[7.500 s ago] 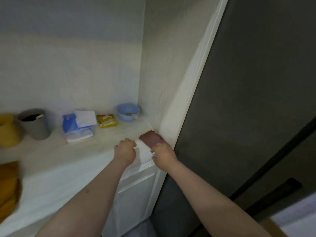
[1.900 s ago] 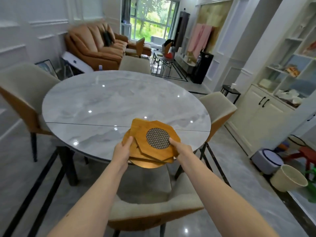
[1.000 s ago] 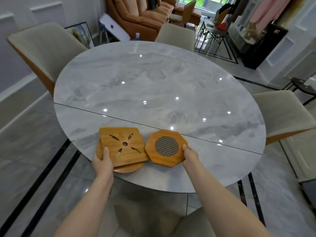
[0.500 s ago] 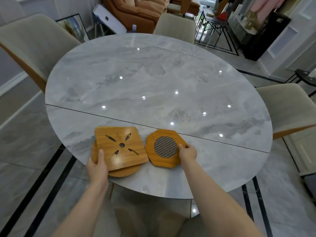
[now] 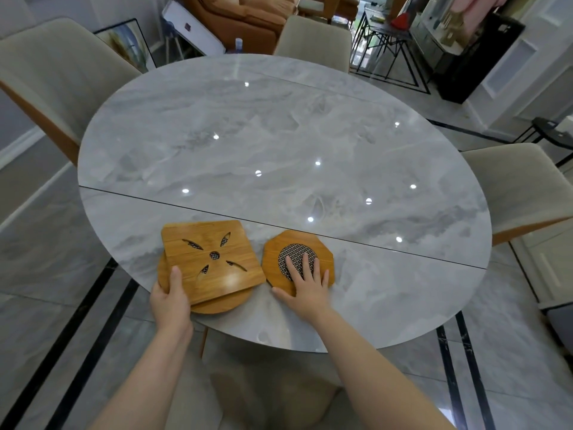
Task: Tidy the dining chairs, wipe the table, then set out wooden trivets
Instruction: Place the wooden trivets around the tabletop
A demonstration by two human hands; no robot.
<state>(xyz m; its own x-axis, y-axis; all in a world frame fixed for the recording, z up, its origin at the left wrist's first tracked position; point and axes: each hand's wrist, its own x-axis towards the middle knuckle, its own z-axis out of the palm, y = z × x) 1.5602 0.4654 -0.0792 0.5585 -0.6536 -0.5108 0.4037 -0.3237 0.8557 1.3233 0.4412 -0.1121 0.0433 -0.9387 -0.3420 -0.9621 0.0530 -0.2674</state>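
Note:
Three wooden trivets lie near the front edge of the round grey marble table (image 5: pixel 279 135). A square trivet (image 5: pixel 217 246) with leaf-shaped cutouts rests on a round trivet (image 5: pixel 229 302), which is mostly hidden beneath it. My left hand (image 5: pixel 170 301) grips the near left corner of that pair, thumb on top. To their right sits an octagonal trivet (image 5: pixel 280 246) with a metal mesh centre. My right hand (image 5: pixel 305 282) lies flat on it, fingers spread over the mesh.
Beige dining chairs stand at the table's left (image 5: pixel 52 79), far side (image 5: pixel 313 41) and right (image 5: pixel 524 190), and another chair (image 5: pixel 273 395) is tucked under the near edge. A brown sofa (image 5: pixel 235 17) and a black wire side table (image 5: pixel 390 41) stand beyond.
My right hand has shifted from gripping the octagonal trivet's right edge to lying flat on top of it. My left hand still holds the square and round pair in place.

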